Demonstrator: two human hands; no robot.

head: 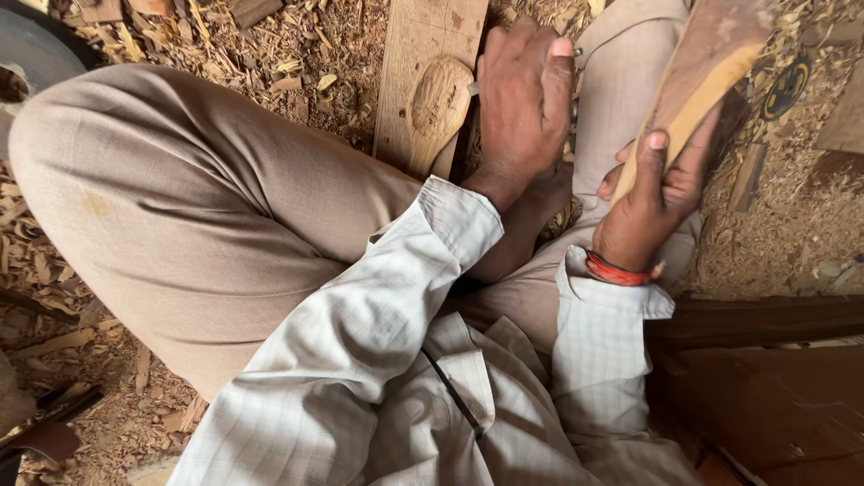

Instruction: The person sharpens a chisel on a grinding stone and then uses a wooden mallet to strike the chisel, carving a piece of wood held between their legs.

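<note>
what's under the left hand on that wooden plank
The left hand covers the right edge of the plank, beside the spoon-shaped carving. A small metal bit pokes out beside the fingers; any tool gripped there is hidden by the hand.

A woodcarving workshop: wood shavings (306,63) cover the floor (792,225), with a half-carved spoon blank (438,103) among offcuts (252,11).

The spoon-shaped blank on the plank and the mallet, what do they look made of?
The pale spoon-shaped blank looks like raw, unfinished wood: rough gouge marks in its bowl. The brown club-like mallet in the right hand also seems wooden, smoother and darker, probably from wear.
</note>
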